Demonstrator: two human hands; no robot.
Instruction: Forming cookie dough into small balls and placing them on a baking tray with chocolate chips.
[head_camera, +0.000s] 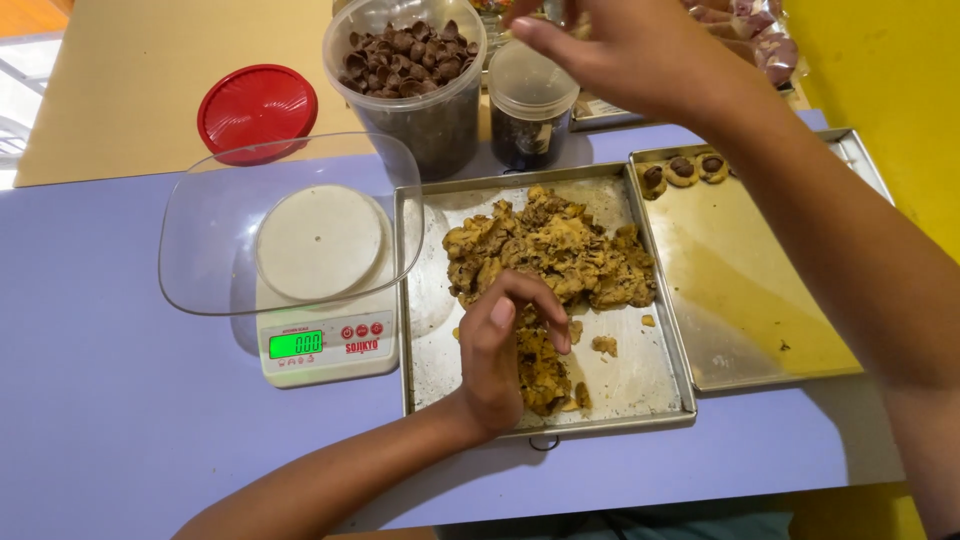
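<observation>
Cookie dough being portioned, seen from above. The left hand (510, 340), low in the centre of the frame, rests on the near end of the chocolate-chip dough mass (555, 265), fingers curled and pinching at a lump; the grip looks closed on dough, though the fingertips partly hide what they hold. The dough lies on the middle metal tray (425, 300), heaped toward its far half, with crumbs scattered to the right. To take a portion cleanly, the fingers should, by judgement, pull from the loose near edge rather than the packed heap, so the lump tears free without dragging the pile. The left forearm enters from the bottom left, wrist slightly bent inward. The right hand (610, 45), at top centre, hovers over the lidded small jar (530, 100), fingers loosely bunched; whether it holds anything cannot be told. Beside the jar stands a tub of chocolate pieces (410, 75). A clear bowl (210, 230) sits on the digital scale (325, 345) at left; three shaped cookies (682, 170) occupy the far corner of the right tray (760, 300).
</observation>
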